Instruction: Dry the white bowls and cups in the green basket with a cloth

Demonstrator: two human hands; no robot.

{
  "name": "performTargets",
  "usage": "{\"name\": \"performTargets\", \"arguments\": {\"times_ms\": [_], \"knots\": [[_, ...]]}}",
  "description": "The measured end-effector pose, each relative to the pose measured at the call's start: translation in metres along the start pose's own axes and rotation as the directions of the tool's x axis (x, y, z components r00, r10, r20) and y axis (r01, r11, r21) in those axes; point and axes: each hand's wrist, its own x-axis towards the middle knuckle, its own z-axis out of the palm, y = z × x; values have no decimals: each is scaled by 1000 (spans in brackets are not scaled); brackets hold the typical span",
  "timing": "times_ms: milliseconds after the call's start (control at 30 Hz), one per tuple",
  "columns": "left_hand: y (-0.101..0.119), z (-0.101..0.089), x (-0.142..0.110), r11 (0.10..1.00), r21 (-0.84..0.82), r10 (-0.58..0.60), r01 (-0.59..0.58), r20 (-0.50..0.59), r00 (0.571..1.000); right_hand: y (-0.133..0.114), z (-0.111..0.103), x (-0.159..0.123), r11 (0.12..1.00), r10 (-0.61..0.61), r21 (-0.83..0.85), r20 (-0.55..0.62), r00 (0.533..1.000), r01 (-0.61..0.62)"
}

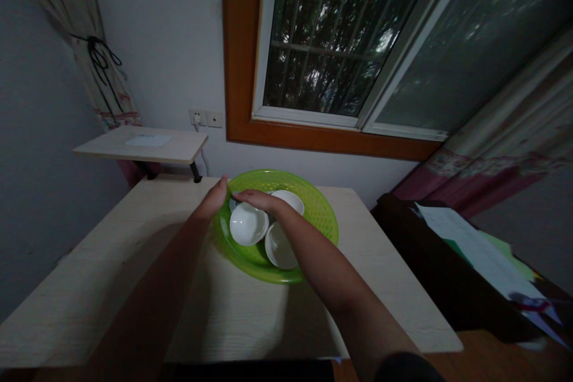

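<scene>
A round green plastic basin with a textured wall sits on the light wooden table. My left hand is closed on the basin's left rim, thumb upward. Inside lie white bowls: one at the front left, one at the front and one at the back. My right hand reaches across the basin above the left bowl, its fingers closed on a grey cloth against the inner left wall. My right forearm covers part of the front and back bowls.
The wooden table carries a small raised shelf with a paper label at its back left. A wall socket with a plugged cord is behind it. Papers lie on a dark surface to the right. A window rises behind the table.
</scene>
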Motion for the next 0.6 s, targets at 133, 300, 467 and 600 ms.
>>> {"name": "performTargets", "arguments": {"times_ms": [133, 300, 467, 600], "knots": [[3, 0, -5, 1000, 11, 4, -4, -5, 1000, 3, -1, 1, 1000, 4, -29, 78, 997, -2], [3, 0, -7, 1000, 4, 0, 0, 20, 1000, 8, -3, 3, 995, -60, -71, 133, 989, 70], [1, -1, -3, 1000, 15, 3, -3, 1, 1000, 5, -3, 0, 989, -90, -102, 173, 981, 108], [1, -1, -2, 1000, 4, 5, -5, -31, 1000, -2, -1, -1, 984, -114, -117, 173, 978, 135]]}}
